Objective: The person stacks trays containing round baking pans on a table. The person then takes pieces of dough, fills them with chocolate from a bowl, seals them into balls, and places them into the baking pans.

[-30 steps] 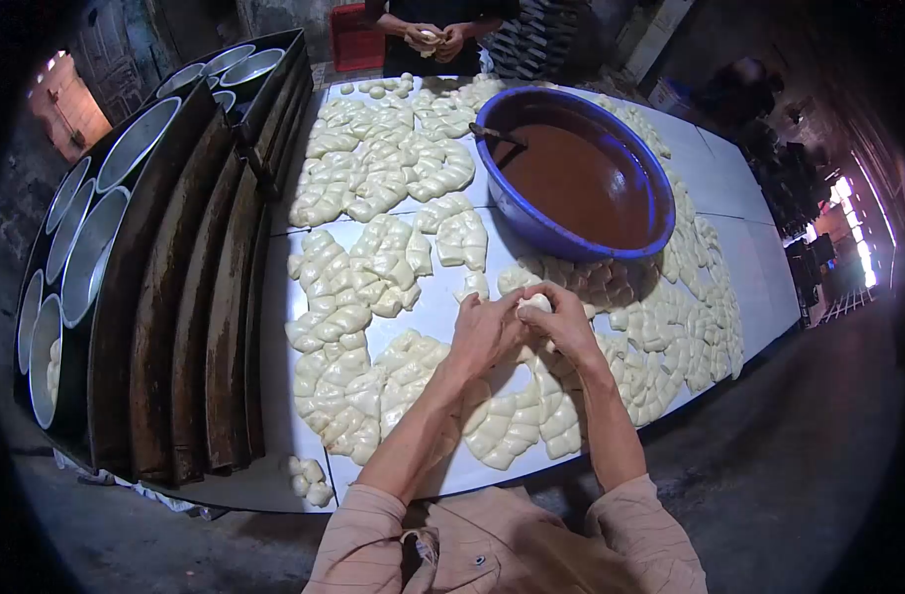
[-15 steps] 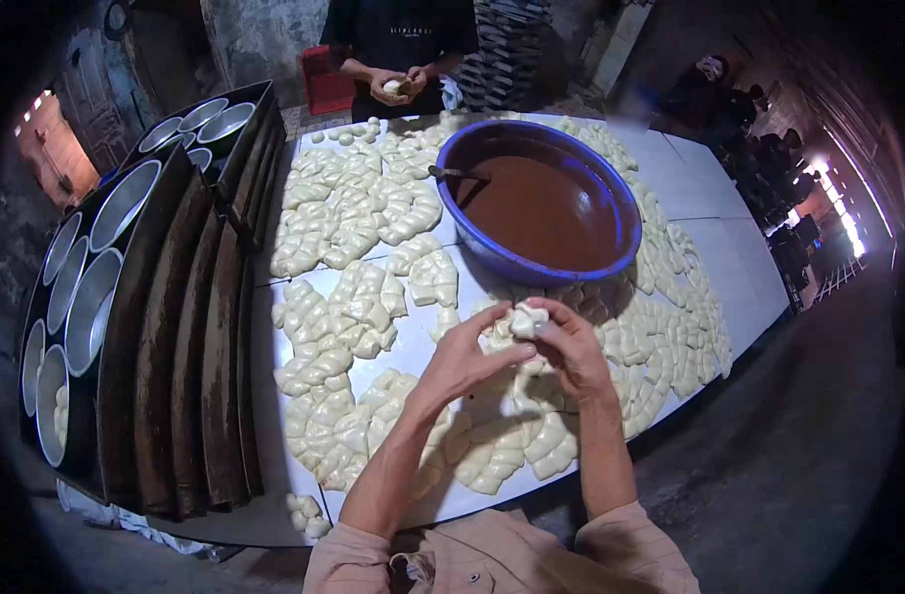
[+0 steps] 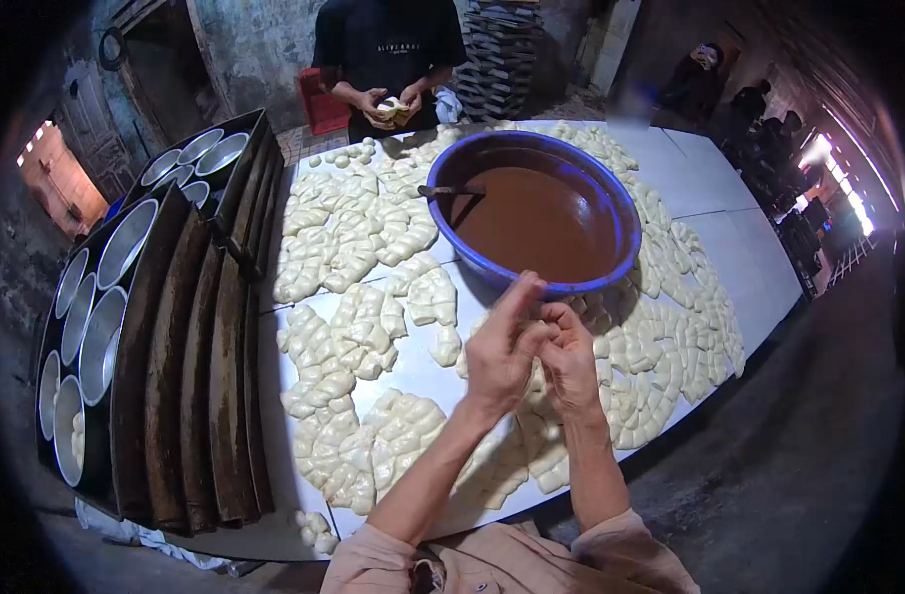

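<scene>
My left hand (image 3: 504, 354) and my right hand (image 3: 569, 368) meet just in front of the near rim of a blue basin (image 3: 625, 203). Their fingers are closed together around a small piece of dough, which the fingers now hide. Thick brown paste (image 3: 531, 223) fills much of the basin, and a dark-handled utensil (image 3: 450, 190) rests over its left rim. Beneath and around my forearms lie pale, glossy portions of dough (image 3: 398, 436), divided into soft pillow-like lumps.
At left stand stacked dark trays (image 3: 200, 396) holding round metal tins (image 3: 104, 342); one tin has dough inside. A few dough balls (image 3: 317, 532) sit at the table's near left corner. Across the white table (image 3: 705, 238), another person (image 3: 393, 59) handles dough.
My hands have drawn together and the left fingers have tipped upward, covering the white dough piece that showed between them. The view has shifted slightly.
</scene>
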Motion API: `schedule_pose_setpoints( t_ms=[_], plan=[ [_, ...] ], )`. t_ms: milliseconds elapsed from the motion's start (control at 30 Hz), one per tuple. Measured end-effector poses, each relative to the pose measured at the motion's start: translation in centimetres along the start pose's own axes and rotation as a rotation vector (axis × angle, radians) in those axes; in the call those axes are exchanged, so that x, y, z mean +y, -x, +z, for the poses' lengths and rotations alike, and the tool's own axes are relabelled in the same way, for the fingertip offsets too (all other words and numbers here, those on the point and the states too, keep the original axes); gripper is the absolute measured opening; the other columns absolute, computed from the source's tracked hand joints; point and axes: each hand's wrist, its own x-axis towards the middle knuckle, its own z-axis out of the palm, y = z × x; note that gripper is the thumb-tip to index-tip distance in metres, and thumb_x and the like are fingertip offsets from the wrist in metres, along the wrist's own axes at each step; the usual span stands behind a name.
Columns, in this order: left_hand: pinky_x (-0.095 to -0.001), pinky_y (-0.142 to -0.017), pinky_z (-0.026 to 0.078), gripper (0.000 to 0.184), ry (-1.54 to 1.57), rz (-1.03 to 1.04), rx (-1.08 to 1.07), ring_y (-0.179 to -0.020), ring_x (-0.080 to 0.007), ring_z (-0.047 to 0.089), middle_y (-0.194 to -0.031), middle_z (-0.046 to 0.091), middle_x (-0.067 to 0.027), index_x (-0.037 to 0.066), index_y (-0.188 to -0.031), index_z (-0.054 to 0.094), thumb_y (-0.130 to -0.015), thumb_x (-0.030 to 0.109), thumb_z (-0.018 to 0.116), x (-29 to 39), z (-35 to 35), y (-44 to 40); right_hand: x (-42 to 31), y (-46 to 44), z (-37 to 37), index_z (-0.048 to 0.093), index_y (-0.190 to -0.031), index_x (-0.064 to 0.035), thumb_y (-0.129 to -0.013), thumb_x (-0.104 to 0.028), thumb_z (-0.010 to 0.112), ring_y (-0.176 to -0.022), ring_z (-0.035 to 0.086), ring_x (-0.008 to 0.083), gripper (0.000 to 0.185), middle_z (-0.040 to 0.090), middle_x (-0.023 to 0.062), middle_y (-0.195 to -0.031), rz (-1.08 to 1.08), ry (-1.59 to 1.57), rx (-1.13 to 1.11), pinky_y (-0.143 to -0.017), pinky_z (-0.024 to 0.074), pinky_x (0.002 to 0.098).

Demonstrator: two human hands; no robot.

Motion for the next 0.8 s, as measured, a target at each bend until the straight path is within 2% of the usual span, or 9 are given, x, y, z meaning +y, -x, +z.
schedule_pose_setpoints(
  t_ms=[33,67,167,333,400,500,633,733,800],
  plan=[
    [-0.0337,-0.089,0.053,0.047,0.033,0.073,-0.06,-0.108,-0.0251,0.066,-0.119,0.067,-0.0194,-0.003,-0.135,0.052,-0.099,0.027,0.059,-0.2,0.6,0.0,-0.4,0.2,0.5,0.058,-0.115,-0.0042,-0.087,-0.009,0.073,-0.088,0.062,0.0096,0.032,0.063,0.0017,-0.1,0.033,-0.157,-0.008,-0.082,0.052,0.0238],
    [-0.0318,-0.086,0.055,0.051,0.03,0.185,0.039,-0.101,-0.025,0.07,-0.117,0.068,-0.018,-0.003,-0.127,0.06,-0.09,0.029,0.071,-0.9,1.6,-0.1,-0.3,0.2,0.2,0.058,-0.114,-0.0046,-0.091,-0.013,0.069,-0.089,0.062,0.0094,0.027,0.063,0.0014,-0.097,0.047,-0.184,0.029,-0.082,0.0518,0.0236],
    [-0.0317,-0.095,0.051,0.064,0.229,0.114,0.132,-0.112,-0.0221,0.065,-0.125,0.065,-0.0178,-0.003,-0.136,0.053,-0.086,0.029,0.077,-1.6,4.2,0.1,-1.5,-0.4,-0.2,0.058,-0.11,-0.0047,-0.094,-0.018,0.067,-0.088,0.062,0.009,0.023,0.063,0.0012,-0.095,0.046,-0.272,-0.045,-0.08,0.0508,0.0235],
    [-0.0291,-0.096,0.048,0.081,0.497,-0.336,-0.047,-0.113,-0.0161,0.059,-0.144,0.047,-0.0184,0.002,-0.153,0.019,-0.093,0.018,0.07,-4.4,5.6,1.3,-2.3,-4.3,-2.8,0.058,-0.105,-0.007,-0.097,-0.02,0.063,-0.081,0.06,0.0069,0.016,0.061,0.0004,-0.093,0.046,-0.137,-0.048,-0.07,0.0495,0.0221],
    [-0.0269,-0.088,0.049,0.082,0.538,-0.492,-0.087,-0.106,-0.0141,0.06,-0.148,0.041,-0.0183,0.006,-0.156,0.01,-0.095,0.01,0.065,-3.8,5.2,1.8,-3.2,-8.1,-5.3,0.058,-0.102,-0.0082,-0.098,-0.023,0.061,-0.076,0.059,0.0059,0.016,0.06,-0.0012,-0.085,-0.013,0.19,-0.019,-0.062,0.0467,0.0218],
    [-0.0263,-0.087,0.049,0.068,0.319,-0.723,-0.306,-0.104,-0.0149,0.062,-0.132,0.059,-0.0177,0.006,-0.152,0.028,-0.097,0.022,0.065,-4.0,2.0,3.0,-4.0,-14.4,-8.9,0.058,-0.099,-0.0057,-0.098,-0.023,0.058,-0.072,0.056,0.0043,0.017,0.059,-0.0023,-0.078,0.003,0.676,-0.101,-0.059,0.0434,0.0217],
    [-0.0294,-0.091,0.05,0.059,0.07,-0.788,-0.442,-0.109,-0.0187,0.064,-0.123,0.065,-0.0159,0.005,-0.145,0.043,-0.097,0.033,0.064,-3.6,-1.2,4.1,-2.5,-18.7,-11.0,0.066,-0.102,-0.0048,-0.089,-0.028,0.061,-0.087,0.068,0.027,0.027,0.071,0.011,-0.095,0.039,1.479,-0.328,-0.077,0.0512,0.0389],
    [-0.031,-0.092,0.05,0.057,0.017,-0.852,-0.51,-0.112,-0.0203,0.064,-0.125,0.064,-0.0157,0.004,-0.141,0.047,-0.096,0.034,0.064,-3.4,-2.5,4.7,-1.1,-19.8,-10.9,0.068,-0.106,-0.0061,-0.087,-0.033,0.061,-0.097,0.068,0.0311,0.034,0.071,0.0138,-0.103,0.342,1.687,-0.549,-0.084,0.0504,0.0416],
    [-0.0311,-0.092,0.05,0.056,0.011,-0.846,-0.536,-0.111,-0.0201,0.064,-0.124,0.064,-0.0154,0.004,-0.141,0.048,-0.096,0.035,0.064,-4.2,-3.0,5.7,-0.5,-19.6,-10.8,0.069,-0.103,-0.0061,-0.086,-0.03,0.061,-0.095,0.068,0.0315,0.031,0.071,0.0123,-0.104,0.323,1.708,-0.589,-0.084,0.0504,0.0418]
  ],
)
